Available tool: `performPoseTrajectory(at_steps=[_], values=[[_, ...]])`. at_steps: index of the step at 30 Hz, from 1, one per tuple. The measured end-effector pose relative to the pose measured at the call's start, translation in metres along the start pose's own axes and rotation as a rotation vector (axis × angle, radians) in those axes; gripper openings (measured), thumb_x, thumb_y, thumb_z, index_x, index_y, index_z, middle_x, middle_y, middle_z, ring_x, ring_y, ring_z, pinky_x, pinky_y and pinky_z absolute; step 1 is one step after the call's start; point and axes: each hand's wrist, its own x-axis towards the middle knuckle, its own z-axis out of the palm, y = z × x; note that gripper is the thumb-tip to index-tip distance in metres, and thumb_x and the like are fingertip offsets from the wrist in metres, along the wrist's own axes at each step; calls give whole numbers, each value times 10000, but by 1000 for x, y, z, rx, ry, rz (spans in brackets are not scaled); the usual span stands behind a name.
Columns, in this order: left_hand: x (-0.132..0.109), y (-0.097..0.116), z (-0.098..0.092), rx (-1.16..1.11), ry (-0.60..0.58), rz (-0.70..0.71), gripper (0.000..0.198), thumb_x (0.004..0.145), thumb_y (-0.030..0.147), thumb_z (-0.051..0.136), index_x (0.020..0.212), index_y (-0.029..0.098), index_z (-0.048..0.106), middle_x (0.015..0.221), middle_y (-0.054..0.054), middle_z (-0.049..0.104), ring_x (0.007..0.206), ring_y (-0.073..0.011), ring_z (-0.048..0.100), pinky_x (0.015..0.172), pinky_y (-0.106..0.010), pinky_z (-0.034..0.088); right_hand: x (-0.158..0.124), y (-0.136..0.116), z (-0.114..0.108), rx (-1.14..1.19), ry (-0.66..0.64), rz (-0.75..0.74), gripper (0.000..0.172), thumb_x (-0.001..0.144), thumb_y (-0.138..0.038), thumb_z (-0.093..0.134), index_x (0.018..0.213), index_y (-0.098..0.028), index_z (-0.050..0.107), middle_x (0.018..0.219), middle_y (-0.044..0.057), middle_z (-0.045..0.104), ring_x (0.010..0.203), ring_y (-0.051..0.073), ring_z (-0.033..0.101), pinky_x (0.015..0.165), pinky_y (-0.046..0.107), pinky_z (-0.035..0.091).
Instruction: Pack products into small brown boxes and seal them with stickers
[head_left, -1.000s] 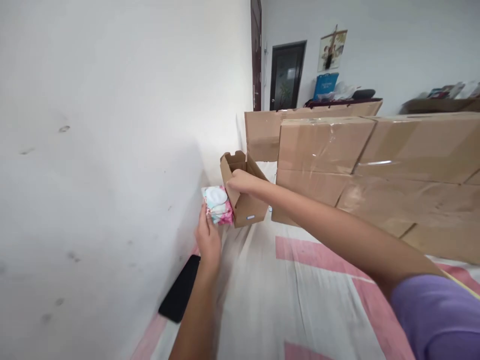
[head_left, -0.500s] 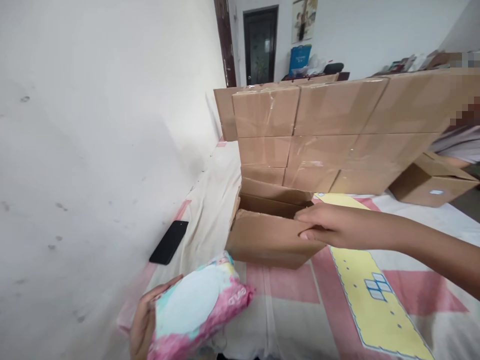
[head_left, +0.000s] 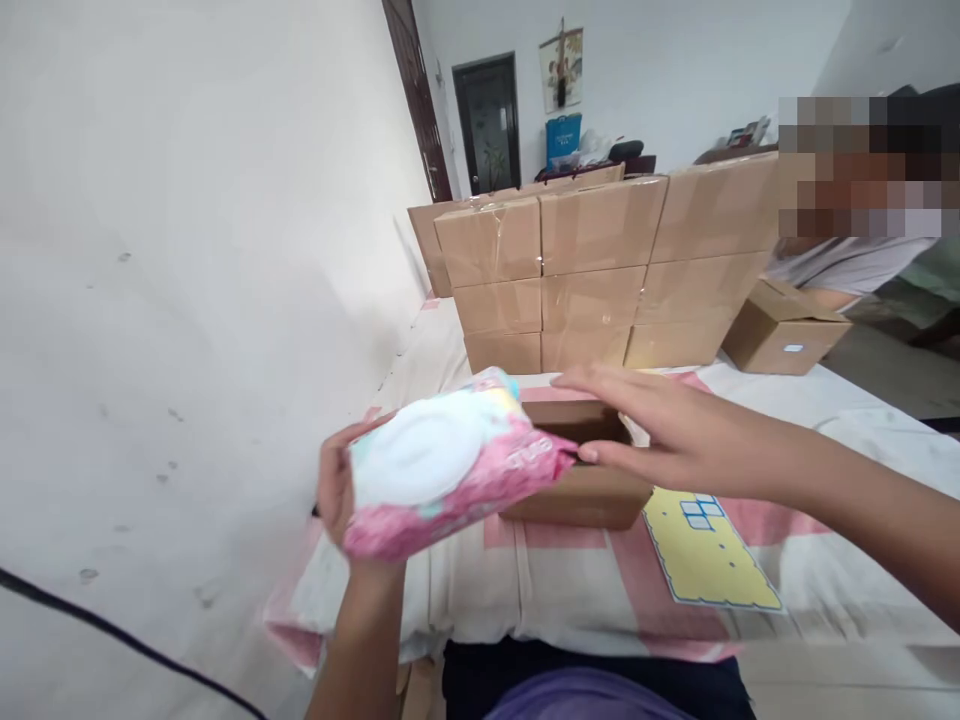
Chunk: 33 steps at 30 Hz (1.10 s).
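My left hand (head_left: 337,490) grips a soft pink and white packet (head_left: 442,460) with a pale round lid, held up tilted in front of me. Behind the packet lies a small open cardboard box (head_left: 581,480) on the pink and white sheet (head_left: 570,590). My right hand (head_left: 660,430) hovers over the box's opening with fingers stretched out flat, its fingertips close to the packet's right end. Whether they touch it I cannot tell.
A wall of stacked, taped cardboard boxes (head_left: 600,270) stands behind the small box. Another person (head_left: 847,260) sits at the right beside one more carton (head_left: 784,325). A white wall (head_left: 187,250) runs along the left. A yellow printed sheet (head_left: 701,555) lies on the bedding.
My left hand has raised the packet from low left up to the box's height. My right hand let go of the box's edge and opened flat. The view has dropped and pulled back.
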Motion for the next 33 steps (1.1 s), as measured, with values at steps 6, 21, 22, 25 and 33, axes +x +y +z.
performPoseTrajectory(at_steps=[6, 21, 22, 25, 33], values=[[16, 12, 78, -259, -275, 51, 218, 990, 382, 537, 1005, 212, 673, 1061, -48, 754, 1063, -215, 694, 957, -347, 536, 21, -2, -12, -129, 113, -136, 927, 742, -540, 782, 1543, -272, 402, 1541, 133, 434, 1395, 405, 439, 1106, 535, 410], [-12, -46, 52, 410, -806, 113, 448, 957, 506, 539, 1335, 265, 529, 1378, -110, 604, 1348, -310, 503, 1094, -492, 416, 24, 32, 7, 148, 182, 206, 635, 720, -542, 797, 1233, -242, 574, 1180, 83, 676, 1016, 285, 651, 765, 350, 511], [-17, -43, 48, 545, -888, 175, 412, 938, 485, 585, 1289, 270, 573, 1376, -101, 604, 1377, -330, 464, 1103, -515, 395, 25, 35, 7, 173, 203, 214, 633, 723, -543, 796, 1232, -244, 567, 1195, 79, 669, 1031, 281, 646, 780, 351, 513], [-32, -28, 45, 822, -1000, 282, 216, 959, 401, 584, 1124, 279, 649, 1351, -63, 626, 1401, -350, 427, 1097, -558, 372, 34, 43, 17, 273, 213, 230, 633, 728, -520, 801, 1234, -234, 551, 1218, 70, 653, 1051, 264, 639, 814, 349, 515], [-59, -22, 39, 942, -960, 402, 206, 989, 219, 506, 1123, 283, 650, 1116, -23, 741, 1432, -359, 430, 1189, -652, 231, 49, 47, 61, 217, 148, 345, 630, 736, -465, 792, 1246, -199, 537, 1170, 81, 667, 1034, 276, 630, 834, 381, 496]])
